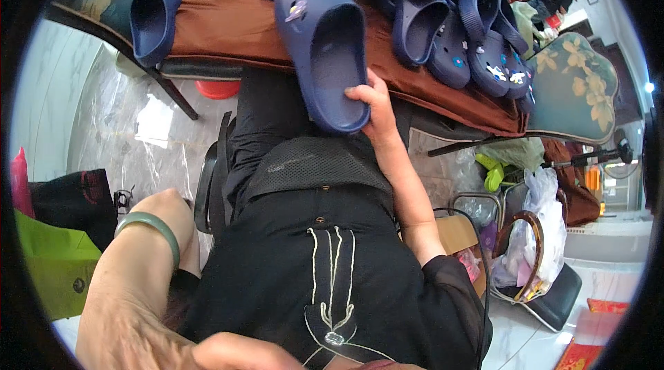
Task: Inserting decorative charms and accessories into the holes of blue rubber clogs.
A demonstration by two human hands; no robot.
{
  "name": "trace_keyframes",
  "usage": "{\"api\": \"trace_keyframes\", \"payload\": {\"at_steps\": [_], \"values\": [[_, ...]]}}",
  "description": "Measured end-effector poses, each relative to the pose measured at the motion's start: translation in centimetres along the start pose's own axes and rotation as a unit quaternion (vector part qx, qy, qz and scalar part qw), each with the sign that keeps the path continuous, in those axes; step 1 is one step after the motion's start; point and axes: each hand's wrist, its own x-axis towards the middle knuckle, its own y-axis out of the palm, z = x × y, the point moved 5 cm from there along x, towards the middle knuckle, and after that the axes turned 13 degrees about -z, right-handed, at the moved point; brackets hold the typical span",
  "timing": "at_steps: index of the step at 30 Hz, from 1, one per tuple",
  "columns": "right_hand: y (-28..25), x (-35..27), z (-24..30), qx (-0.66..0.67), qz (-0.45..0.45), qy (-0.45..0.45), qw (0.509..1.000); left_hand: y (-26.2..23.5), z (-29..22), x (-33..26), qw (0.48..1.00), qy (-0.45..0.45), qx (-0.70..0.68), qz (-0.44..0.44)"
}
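Note:
My right hand (377, 107) grips a navy blue clog (311, 24) by its heel, the thumb inside and the fingers underneath. The clog is held over my lap at the table edge, toe pointing away, with small decorative charms on its upper. My left hand (152, 349) is raised close at the lower left edge, with a green bangle (153, 221) around its wrist. One finger of it points right, and the rest are cut off by the frame, so its grip is hidden.
A brown cloth (221, 14) covers the surface ahead. A single clog (153, 21) lies at its left, and several clogs (449, 48) are piled at right. Floral chair backs (577, 83) flank it. A white plastic bag (539, 225) and a green bag (59, 266) stand lower down.

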Motion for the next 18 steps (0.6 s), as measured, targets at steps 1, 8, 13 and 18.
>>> {"api": "trace_keyframes", "payload": {"at_steps": [1, 8, 13, 18], "values": [[-0.1, -0.2, 0.0, 0.003, 0.004, 0.009, 1.0, -0.3, 0.0, 0.3, 1.0, -0.001, -0.007, 0.01], [-0.1, -0.2, -0.6, -0.038, -0.005, -0.019, 0.999, -5.3, 8.6, 6.2, 0.927, -0.159, 0.166, -0.296], [2.7, -0.2, -3.2, -0.12, 0.056, -0.05, 0.99, -16.4, 18.1, 1.5, 0.748, -0.28, 0.211, -0.563], [2.7, -1.2, -3.4, -0.115, 0.022, -0.016, 0.993, -21.3, 18.3, 2.1, 0.727, -0.145, 0.17, -0.649]]}}
